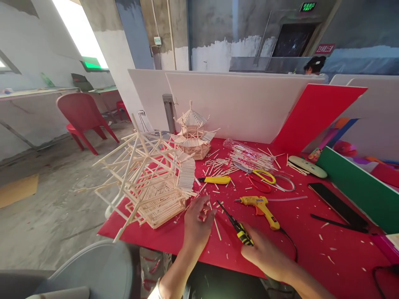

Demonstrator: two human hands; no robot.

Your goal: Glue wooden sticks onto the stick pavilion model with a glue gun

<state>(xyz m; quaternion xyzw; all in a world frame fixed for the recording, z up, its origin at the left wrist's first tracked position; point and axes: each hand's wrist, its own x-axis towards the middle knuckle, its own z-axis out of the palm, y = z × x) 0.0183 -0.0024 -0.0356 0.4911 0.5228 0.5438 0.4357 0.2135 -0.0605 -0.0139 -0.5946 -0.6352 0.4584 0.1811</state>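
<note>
My right hand (260,249) grips long-nose pliers (238,232) by their black and yellow handles. The dark jaws point up and left, toward my left hand (198,218). That hand hovers over the front of the table, fingers curved and apart; I see nothing held in it. A thin wooden stick (216,224) passes just right of its thumb. Left of the hand stands an open framework model of wooden sticks (156,187), with a slatted roof piece on its right side. Behind it is a small stick pagoda (191,135) with two tiered roofs.
On the red tabletop (299,232) lie a yellow glue gun (262,209), a yellow utility knife (216,180), scissors (258,172), a bag of sticks (249,155) and a black phone (338,205). White boards (233,106) stand behind. A grey stool (93,265) is at front left.
</note>
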